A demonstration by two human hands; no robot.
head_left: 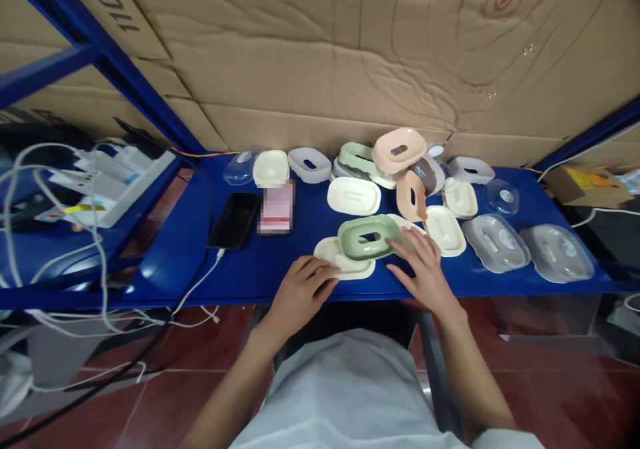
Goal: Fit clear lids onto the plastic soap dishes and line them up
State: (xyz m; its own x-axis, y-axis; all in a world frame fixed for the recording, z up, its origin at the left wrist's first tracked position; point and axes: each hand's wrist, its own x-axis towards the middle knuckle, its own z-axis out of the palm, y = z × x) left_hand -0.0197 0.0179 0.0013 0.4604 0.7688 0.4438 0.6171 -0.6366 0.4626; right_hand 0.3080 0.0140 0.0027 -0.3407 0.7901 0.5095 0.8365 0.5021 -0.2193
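Observation:
My left hand [304,290] has its bent fingers and thumb at the left rim of a cream oval tray [359,272]. A green oval soap-box part [356,251] with a slot in its middle lies partly over that tray, tilted. My right hand [426,265] has its fingers spread at the right end of the green part. Its fingertips also cover some of another cream piece [403,221] behind; whether they press on either is not clear. A white oval tray [353,195] lies just beyond the green part.
Peach [399,150], lilac [310,163] and cream [445,231] parts crowd the back. Clear-lidded boxes [497,243] stand at the right. A black phone [234,221] on a white cable and a pixelated pink item [277,207] lie left. Cardboard [300,49] walls the blue table's [170,262] back.

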